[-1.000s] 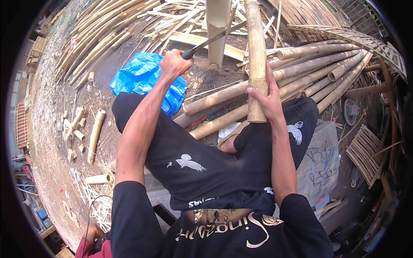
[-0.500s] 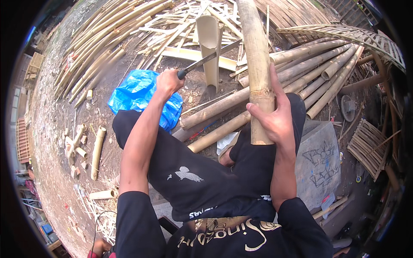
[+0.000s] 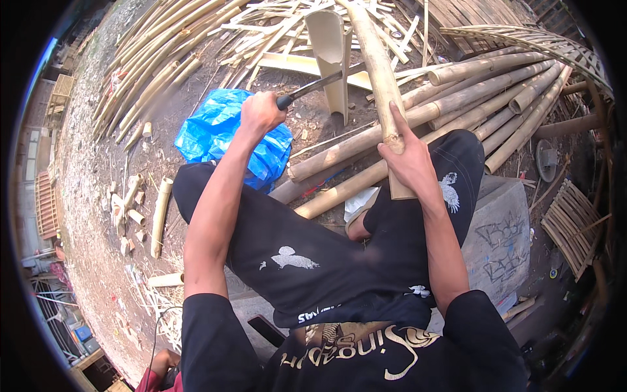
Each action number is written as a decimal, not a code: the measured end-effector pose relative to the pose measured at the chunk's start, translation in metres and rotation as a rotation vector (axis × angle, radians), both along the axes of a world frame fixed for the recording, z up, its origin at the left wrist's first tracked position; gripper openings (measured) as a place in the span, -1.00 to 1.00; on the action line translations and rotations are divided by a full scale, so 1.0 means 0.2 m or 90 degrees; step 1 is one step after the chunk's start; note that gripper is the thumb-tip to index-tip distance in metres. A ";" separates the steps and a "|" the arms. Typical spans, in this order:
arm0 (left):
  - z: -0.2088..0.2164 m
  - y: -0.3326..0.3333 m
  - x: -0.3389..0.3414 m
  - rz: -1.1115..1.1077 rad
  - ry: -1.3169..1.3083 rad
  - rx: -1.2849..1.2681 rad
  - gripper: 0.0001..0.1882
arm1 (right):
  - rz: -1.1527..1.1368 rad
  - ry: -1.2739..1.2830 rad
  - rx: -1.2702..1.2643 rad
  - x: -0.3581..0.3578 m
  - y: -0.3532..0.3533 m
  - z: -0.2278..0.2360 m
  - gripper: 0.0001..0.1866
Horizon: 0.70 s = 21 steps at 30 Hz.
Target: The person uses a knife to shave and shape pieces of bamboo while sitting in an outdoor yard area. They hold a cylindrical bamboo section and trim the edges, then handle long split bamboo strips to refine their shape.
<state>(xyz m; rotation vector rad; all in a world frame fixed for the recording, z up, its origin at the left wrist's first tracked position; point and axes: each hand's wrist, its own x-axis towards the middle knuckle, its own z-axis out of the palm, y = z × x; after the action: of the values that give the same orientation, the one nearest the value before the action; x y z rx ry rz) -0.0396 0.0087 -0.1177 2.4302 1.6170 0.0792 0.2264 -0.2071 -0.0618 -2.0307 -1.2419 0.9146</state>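
Note:
My left hand (image 3: 262, 111) is closed round the dark handle of a long knife (image 3: 313, 88). Its blade slants up to the right and passes behind one edge of a split bamboo piece (image 3: 326, 39), which stands upright with its hollow side showing. How the blade meets that piece I cannot tell. In my right hand (image 3: 411, 160) is a length of bamboo (image 3: 375, 68), gripped near its lower end just below a node. The index finger lies along it, and the thumb is on its left side. The lower end is over my dark trousers (image 3: 326, 261).
Whole bamboo poles (image 3: 457, 104) lie at the right, and thinner poles (image 3: 147, 59) at the far left. Cut strips (image 3: 281, 36) are heaped behind. A blue plastic sheet (image 3: 228, 130) lies left of the knife. Another person's hand (image 3: 164, 362) shows at lower left.
The bamboo length in my right hand has turned and now looks narrower, tilting more to the left at its top. My left hand still holds the knife. The whole view has shifted slightly.

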 end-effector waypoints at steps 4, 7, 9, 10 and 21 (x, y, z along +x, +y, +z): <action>-0.01 -0.02 -0.06 0.013 -0.033 -0.001 -0.76 | 0.022 0.148 0.126 0.04 -0.05 0.00 -0.08; -0.06 -0.03 -0.08 -0.002 -0.063 -0.003 -0.76 | -0.018 0.325 0.170 -0.03 -0.05 0.08 -0.15; -0.06 -0.03 -0.11 -0.018 -0.063 0.002 -0.76 | -0.053 0.263 0.209 -0.09 -0.07 0.23 -0.16; -0.07 -0.04 -0.13 -0.024 -0.061 0.000 -0.76 | -0.069 0.234 0.224 -0.11 -0.08 0.29 -0.17; -0.07 0.00 -0.06 -0.007 -0.054 0.000 -0.77 | -0.014 -0.110 0.409 -0.10 -0.01 -0.10 -0.30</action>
<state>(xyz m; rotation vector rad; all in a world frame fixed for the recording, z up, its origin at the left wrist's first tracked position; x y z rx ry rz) -0.0518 0.0084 -0.1322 2.4016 1.5681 0.1775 0.2073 -0.2096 -0.0810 -1.6153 -1.3778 0.2674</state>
